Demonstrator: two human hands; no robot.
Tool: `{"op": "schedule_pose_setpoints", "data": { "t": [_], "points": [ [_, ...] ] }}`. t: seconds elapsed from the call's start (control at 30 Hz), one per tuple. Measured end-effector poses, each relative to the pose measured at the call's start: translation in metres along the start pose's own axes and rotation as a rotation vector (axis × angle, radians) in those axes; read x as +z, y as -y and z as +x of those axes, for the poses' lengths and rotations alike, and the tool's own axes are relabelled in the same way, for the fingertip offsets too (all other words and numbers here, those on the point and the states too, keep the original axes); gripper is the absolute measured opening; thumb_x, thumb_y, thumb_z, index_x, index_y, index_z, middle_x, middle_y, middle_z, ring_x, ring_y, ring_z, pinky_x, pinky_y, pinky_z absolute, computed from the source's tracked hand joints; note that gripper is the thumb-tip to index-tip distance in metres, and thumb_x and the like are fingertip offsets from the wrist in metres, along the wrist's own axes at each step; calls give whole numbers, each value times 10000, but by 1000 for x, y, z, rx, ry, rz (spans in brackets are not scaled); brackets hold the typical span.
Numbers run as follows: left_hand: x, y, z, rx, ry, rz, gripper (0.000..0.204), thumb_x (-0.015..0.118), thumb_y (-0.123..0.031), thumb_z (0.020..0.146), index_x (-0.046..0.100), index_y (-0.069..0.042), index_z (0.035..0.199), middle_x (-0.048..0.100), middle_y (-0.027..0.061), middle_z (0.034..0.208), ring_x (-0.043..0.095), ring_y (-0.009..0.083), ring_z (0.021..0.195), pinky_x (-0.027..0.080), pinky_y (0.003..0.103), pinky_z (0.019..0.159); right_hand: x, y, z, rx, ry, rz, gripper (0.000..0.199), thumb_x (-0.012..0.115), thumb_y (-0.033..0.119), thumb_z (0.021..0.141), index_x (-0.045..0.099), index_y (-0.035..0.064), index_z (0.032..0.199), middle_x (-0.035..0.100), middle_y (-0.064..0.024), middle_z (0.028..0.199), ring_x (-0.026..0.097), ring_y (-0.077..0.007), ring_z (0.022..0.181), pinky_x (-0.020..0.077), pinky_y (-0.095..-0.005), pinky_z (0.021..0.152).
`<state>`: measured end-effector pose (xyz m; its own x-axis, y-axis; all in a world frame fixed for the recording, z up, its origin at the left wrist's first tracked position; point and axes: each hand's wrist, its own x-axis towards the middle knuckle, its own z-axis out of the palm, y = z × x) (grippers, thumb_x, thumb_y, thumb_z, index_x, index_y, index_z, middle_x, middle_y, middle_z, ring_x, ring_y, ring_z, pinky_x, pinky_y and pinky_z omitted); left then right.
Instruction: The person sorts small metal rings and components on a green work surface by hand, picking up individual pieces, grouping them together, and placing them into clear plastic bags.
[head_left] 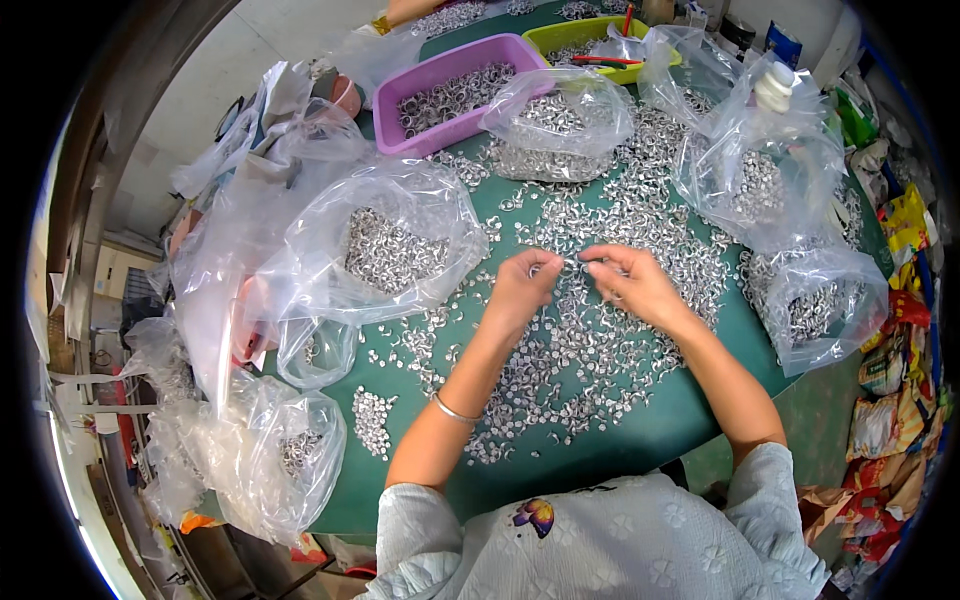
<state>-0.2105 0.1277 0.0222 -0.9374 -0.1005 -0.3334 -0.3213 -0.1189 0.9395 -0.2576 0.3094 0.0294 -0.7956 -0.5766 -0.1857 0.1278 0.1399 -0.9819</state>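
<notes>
Small silver metal pieces [560, 375], many of them curved or hook-shaped, lie scattered over the green table [480, 492]. My left hand [525, 287] is over the middle of the spread, thumb and fingertips pinched together. Facing it a short gap away, my right hand [635, 285] has its thumb and forefinger brought close and the other fingers curled. Whatever sits in either pinch is too small to make out against the pieces behind. A small separate cluster of pieces [373, 422] lies left of my left forearm.
Clear plastic bags of silver pieces stand left [395, 250], far middle [555, 125] and right [815, 310]. Behind them are a purple bin [400, 85] and a yellow-green bin [545, 38] with red-handled tools [605, 61]. Colourful packaging [885, 390] is piled beyond the table's right edge.
</notes>
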Motion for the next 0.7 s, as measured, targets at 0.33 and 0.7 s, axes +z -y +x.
{"op": "schedule_pose_setpoints", "data": {
  "t": [0.33, 0.7],
  "points": [
    [-5, 21, -96, -67, -94, -775, 219, 537, -124, 933, 546, -5, 1116, 480, -12, 778, 421, 70, 641, 354, 209, 541, 40, -3, -35, 433, 8, 956, 172, 476, 200, 926, 545, 46, 893, 548, -70, 757, 473, -123, 515, 305, -209, 357],
    [-39, 79, -188, -91, -132, -1181, 413, 385, -223, 982, 437, 76, 1262, 573, 144, 1139, 576, 233, 988, 460, 393, 902, 130, 17, -69, 193, 683, -26, 164, 468, 166, 962, 509, 18, 1021, 603, -85, 806, 536, -138, 564, 396, -254, 462]
  ]
}}
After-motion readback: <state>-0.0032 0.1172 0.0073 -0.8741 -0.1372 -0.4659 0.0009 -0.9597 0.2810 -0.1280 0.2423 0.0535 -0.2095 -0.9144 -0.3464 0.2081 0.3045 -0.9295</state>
